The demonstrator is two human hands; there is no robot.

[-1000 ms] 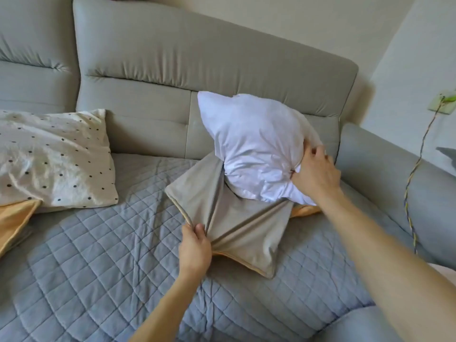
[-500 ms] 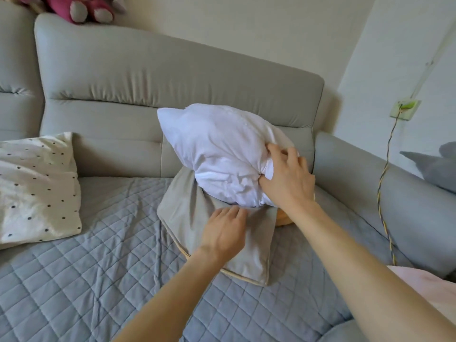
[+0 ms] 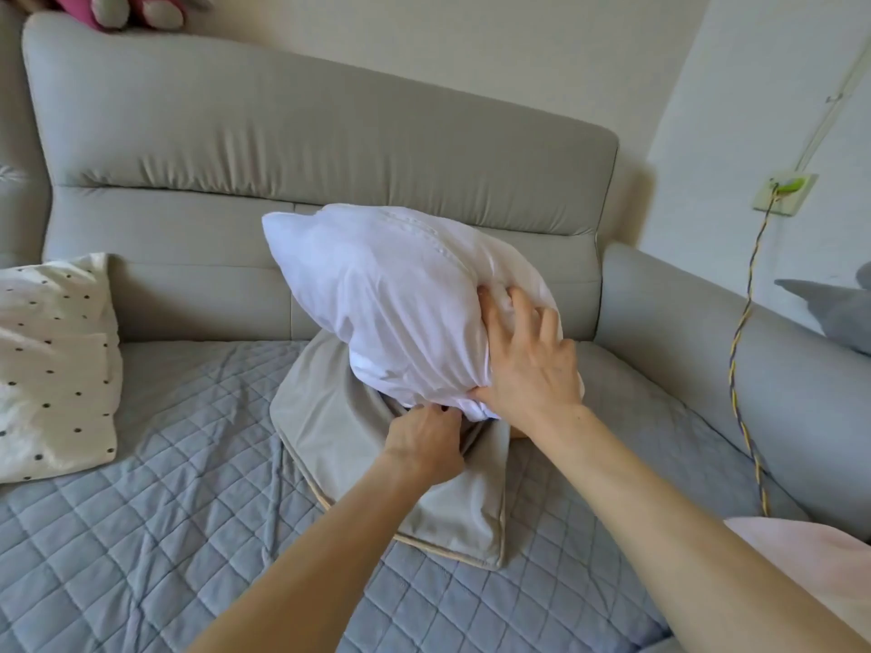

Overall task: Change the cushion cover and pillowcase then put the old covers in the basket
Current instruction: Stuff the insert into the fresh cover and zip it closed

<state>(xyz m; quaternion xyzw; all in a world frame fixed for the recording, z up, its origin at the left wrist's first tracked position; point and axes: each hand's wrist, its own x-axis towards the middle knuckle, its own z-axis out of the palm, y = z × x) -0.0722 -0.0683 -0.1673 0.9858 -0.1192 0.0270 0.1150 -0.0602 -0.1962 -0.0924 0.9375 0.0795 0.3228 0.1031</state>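
The fingers point(image 3: 523, 306) of the right hand point(image 3: 530, 369) are spread and dug into the white cushion insert point(image 3: 400, 299). The thumb is hooked under its lower end, so the hand is clamped on bunched fabric at the insert's four o'clock side. Just at seven o'clock of that hand, the left hand point(image 3: 424, 445) has its fingers curled, pinching the mouth of the beige fabric cushion cover point(image 3: 330, 417) where the insert's bottom tip sits in it. The insert stands tilted, its top corner toward ten o'clock and nearly all of it outside the cover, which lies slack on the grey quilted sofa throw point(image 3: 165, 511). This looks like the stripping step, drawing the insert out of the old cover, though I cannot rule out stuffing it in. The next move would call for the right hand to lift toward twelve o'clock while the left pins the cover down until the last corner clears. At nine o'clock, well apart, lies the cream pillow with black dots point(image 3: 52, 360), its case untouched. No basket is in view.
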